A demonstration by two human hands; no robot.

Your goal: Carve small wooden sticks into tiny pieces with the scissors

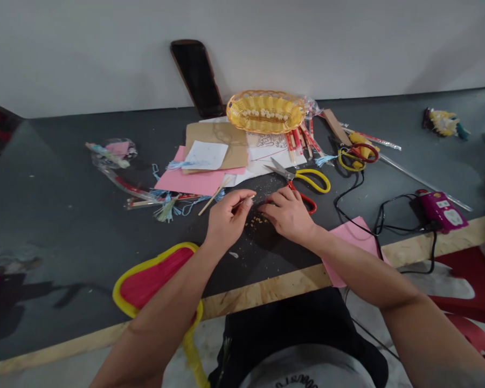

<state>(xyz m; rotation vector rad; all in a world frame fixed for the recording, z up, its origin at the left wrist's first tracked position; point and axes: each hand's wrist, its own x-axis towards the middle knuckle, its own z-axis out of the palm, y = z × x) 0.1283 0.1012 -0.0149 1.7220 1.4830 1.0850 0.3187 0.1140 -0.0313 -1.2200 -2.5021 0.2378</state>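
Note:
My left hand (230,216) is closed in a pinch over the grey table, with a small pale, thin piece (251,198) showing at the thumb and fingertip. Close by on the right, my right hand (291,216) has its fingers bent down to the tabletop, fingertips together; what they hold, if anything, is too small to make out. Small beige bits (255,220) lie scattered between the two hands. Behind my right hand rest open scissors (285,171) with one yellow and one red handle. A thin wooden stick (212,198) lies left of my left hand.
A yellow woven basket (267,127) holds a row of small pale pieces. Pink paper (194,181), brown card (236,145) and blue tassels (167,209) lie around. A phone (198,78) leans on the wall. At right is a purple box (442,210) with black cables; front left, a yellow-edged red shape (153,275).

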